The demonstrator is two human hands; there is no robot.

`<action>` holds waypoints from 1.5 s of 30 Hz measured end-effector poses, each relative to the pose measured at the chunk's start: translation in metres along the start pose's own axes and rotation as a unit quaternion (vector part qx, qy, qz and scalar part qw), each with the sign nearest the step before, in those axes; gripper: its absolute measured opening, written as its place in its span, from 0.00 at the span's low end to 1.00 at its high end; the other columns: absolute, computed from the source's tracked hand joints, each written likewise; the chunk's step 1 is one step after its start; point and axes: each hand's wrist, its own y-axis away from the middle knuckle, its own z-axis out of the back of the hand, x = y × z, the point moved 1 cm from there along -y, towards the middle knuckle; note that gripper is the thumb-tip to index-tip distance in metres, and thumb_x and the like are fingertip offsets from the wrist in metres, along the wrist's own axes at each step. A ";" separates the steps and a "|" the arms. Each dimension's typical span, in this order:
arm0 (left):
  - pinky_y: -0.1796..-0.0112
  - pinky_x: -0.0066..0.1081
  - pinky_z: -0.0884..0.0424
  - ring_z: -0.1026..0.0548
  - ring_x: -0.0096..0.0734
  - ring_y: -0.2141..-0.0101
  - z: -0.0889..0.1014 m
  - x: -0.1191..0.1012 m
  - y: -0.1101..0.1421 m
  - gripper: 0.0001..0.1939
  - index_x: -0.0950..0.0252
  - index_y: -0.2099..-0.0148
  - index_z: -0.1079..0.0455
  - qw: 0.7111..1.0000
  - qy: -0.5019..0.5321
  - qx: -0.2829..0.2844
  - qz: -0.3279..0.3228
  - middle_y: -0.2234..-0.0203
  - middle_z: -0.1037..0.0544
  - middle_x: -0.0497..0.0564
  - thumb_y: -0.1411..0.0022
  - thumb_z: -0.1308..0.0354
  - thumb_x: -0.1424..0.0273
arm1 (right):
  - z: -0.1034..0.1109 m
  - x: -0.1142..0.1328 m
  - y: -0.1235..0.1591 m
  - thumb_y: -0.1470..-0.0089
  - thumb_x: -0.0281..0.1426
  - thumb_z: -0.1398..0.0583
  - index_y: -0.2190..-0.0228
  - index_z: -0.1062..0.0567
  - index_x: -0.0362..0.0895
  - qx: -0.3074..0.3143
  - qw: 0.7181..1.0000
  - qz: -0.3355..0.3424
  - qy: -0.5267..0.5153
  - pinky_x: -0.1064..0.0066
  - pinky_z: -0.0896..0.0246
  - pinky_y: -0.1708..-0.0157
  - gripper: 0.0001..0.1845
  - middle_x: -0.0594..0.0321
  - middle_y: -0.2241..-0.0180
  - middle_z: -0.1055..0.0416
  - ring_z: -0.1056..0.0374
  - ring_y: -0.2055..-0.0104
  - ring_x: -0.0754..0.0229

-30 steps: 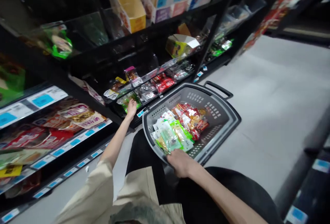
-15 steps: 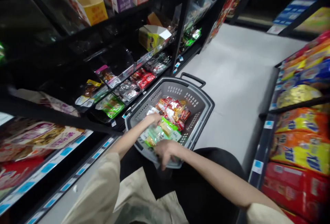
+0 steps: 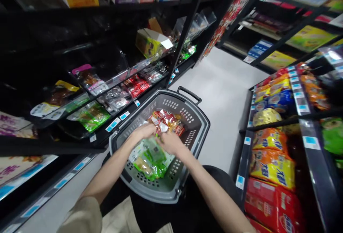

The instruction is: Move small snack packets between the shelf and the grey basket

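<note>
A grey shopping basket (image 3: 199, 133) with a black handle sits between my knees, and both my hands reach down into it. Green-and-clear snack packets (image 3: 152, 163) lie in its near half. Red snack packets (image 3: 167, 120) are heaped toward the far end. My left hand (image 3: 144, 132) is closed at the upper edge of the green packets, its fingertips partly hidden. Close beside it, my right hand (image 3: 172, 143) has its fingers bent in a pinch on the same upper edge. The fingertips of the two hands nearly meet.
On the left, a black shelf (image 3: 125, 74) carries packaged snacks and a yellow open carton (image 3: 152, 43). Along the right stands another rack with orange-yellow bags (image 3: 270, 163) and red packs (image 3: 270, 201). A pale floor aisle (image 3: 214, 90) runs ahead between them.
Both hands have moved toward the far side of the basket and closer together. The right hand has left the near rim. The green packets now lie flatter at the near end. The view has shifted right.
</note>
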 end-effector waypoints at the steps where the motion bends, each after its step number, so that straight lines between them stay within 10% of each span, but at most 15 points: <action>1: 0.57 0.37 0.26 0.25 0.41 0.72 0.005 -0.008 -0.005 0.10 0.57 0.84 0.29 0.998 -0.020 0.039 -0.039 0.82 0.26 0.49 0.62 0.33 0.76 | 0.005 -0.008 -0.003 0.27 0.45 0.53 0.48 0.25 0.39 -0.041 0.998 -0.039 -0.006 0.62 0.31 0.53 0.27 0.43 0.53 0.20 0.23 0.50 0.45; 5: 0.46 0.37 0.33 0.25 0.43 0.59 0.025 -0.042 -0.018 0.12 0.57 0.68 0.18 0.946 -0.147 0.190 -0.219 0.68 0.20 0.53 0.50 0.41 0.76 | 0.013 -0.029 -0.007 0.27 0.42 0.54 0.43 0.31 0.38 -0.128 0.985 -0.109 -0.025 0.62 0.36 0.45 0.25 0.42 0.44 0.26 0.30 0.40 0.46; 18: 0.44 0.42 0.34 0.26 0.44 0.53 0.020 -0.063 -0.018 0.19 0.53 0.58 0.15 0.948 -0.153 0.169 -0.222 0.60 0.16 0.52 0.43 0.42 0.78 | -0.013 -0.041 -0.011 0.33 0.50 0.43 0.52 0.24 0.41 0.043 0.987 -0.030 -0.149 0.65 0.33 0.51 0.25 0.51 0.61 0.18 0.21 0.54 0.47; 22: 0.45 0.45 0.29 0.22 0.44 0.52 0.022 -0.075 -0.011 0.17 0.57 0.58 0.15 0.963 -0.067 0.087 -0.245 0.56 0.14 0.53 0.38 0.44 0.75 | -0.006 -0.053 -0.004 0.43 0.59 0.37 0.53 0.22 0.41 0.083 0.958 0.006 -0.274 0.59 0.30 0.48 0.34 0.50 0.59 0.18 0.22 0.53 0.45; 28: 0.47 0.44 0.25 0.18 0.41 0.55 0.020 -0.090 0.000 0.15 0.61 0.62 0.16 0.961 0.028 -0.109 -0.251 0.57 0.14 0.53 0.34 0.46 0.73 | 0.018 -0.057 -0.001 0.60 0.58 0.28 0.36 0.35 0.44 -0.080 0.829 0.073 -0.548 0.52 0.31 0.41 0.57 0.48 0.41 0.26 0.29 0.40 0.45; 34: 0.50 0.43 0.23 0.19 0.45 0.50 0.007 -0.098 0.007 0.10 0.63 0.62 0.18 0.958 0.149 -0.125 -0.211 0.48 0.17 0.58 0.34 0.39 0.64 | 0.008 -0.041 -0.014 0.62 0.50 0.24 0.52 0.24 0.44 -0.227 0.632 -0.005 -0.741 0.55 0.23 0.56 0.39 0.55 0.59 0.16 0.20 0.56 0.46; 38: 0.61 0.36 0.20 0.17 0.44 0.58 -0.010 -0.098 0.011 0.27 0.62 0.42 0.26 0.963 0.244 -0.059 -0.103 0.46 0.19 0.61 0.39 0.33 0.55 | 0.004 -0.047 -0.018 0.61 0.46 0.24 0.62 0.20 0.43 -0.322 0.601 -0.018 -0.731 0.56 0.24 0.53 0.28 0.55 0.59 0.16 0.20 0.55 0.48; 45: 0.60 0.35 0.19 0.15 0.40 0.62 -0.032 -0.101 0.018 0.27 0.64 0.50 0.30 0.977 0.199 0.011 -0.073 0.61 0.14 0.55 0.48 0.25 0.63 | 0.005 -0.059 -0.019 0.59 0.44 0.25 0.59 0.21 0.43 -0.350 0.593 -0.040 -0.724 0.55 0.25 0.51 0.27 0.53 0.57 0.16 0.20 0.54 0.47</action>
